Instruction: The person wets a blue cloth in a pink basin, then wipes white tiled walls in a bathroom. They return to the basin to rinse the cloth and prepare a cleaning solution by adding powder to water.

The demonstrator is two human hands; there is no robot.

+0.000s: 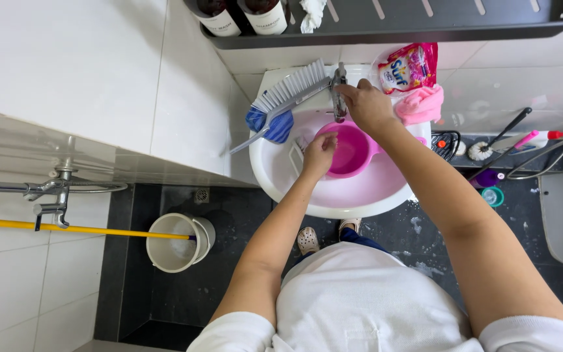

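Partly hidden by the right hand, the tap is gripped above a white basin. Inside sits a pink dipper, contents unclear; the left hand pinches its rim. A scrubbing brush leans left, a detergent pouch and pink cloth right.

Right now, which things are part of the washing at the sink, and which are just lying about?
In use:
left hand
right hand
pink scoop
tap
white basin

Lying about:
scrub brush
detergent pouch
pink cloth
white bucket
toilet brush
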